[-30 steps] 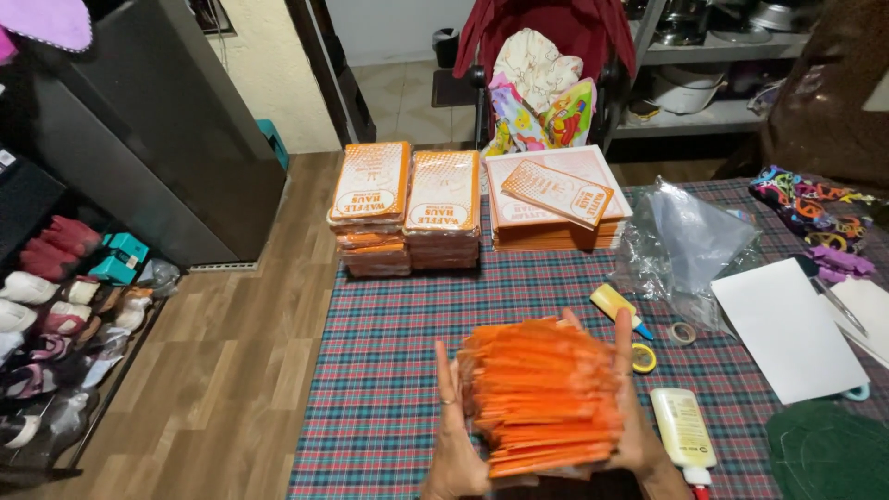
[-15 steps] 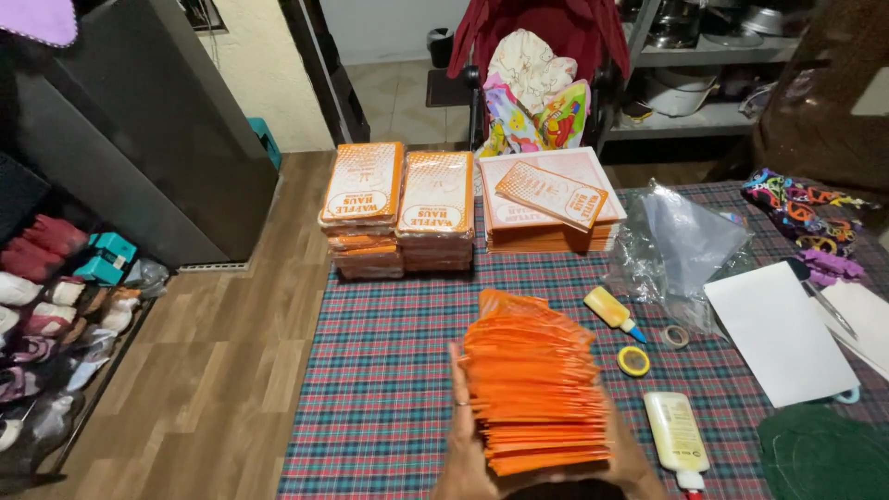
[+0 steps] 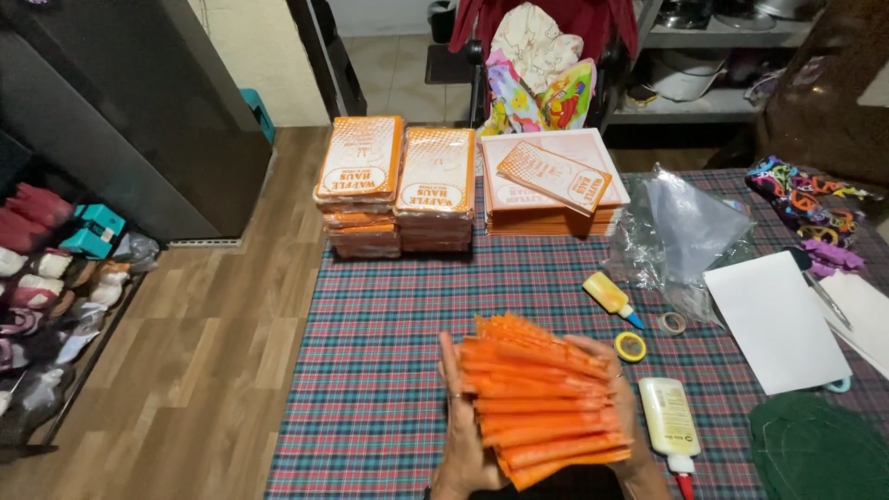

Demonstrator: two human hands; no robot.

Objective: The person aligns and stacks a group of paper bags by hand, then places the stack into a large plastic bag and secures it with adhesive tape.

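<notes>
A thick fanned stack of orange paper pouches (image 3: 542,403) is held upright over the near edge of the plaid cloth. My left hand (image 3: 460,435) clamps its left side with the fingers wrapped forward. My right hand (image 3: 622,407) presses the right side, mostly hidden behind the stack. Two wrapped bundles of orange pouches (image 3: 398,185) stand at the cloth's far edge. Beside them lies a flat pile of orange sheets (image 3: 551,190) with one loose pouch on top.
On the plaid cloth (image 3: 389,370) to the right lie a white glue bottle (image 3: 669,417), a small yellow bottle (image 3: 608,295), a yellow tape roll (image 3: 631,346), a clear plastic bag (image 3: 685,231) and white paper (image 3: 773,319). Shoes (image 3: 42,268) line the wooden floor at left.
The stack has shifted slightly right and up in my hands, and the pouches have been squared closer together. My right hand has come further around its right side.
</notes>
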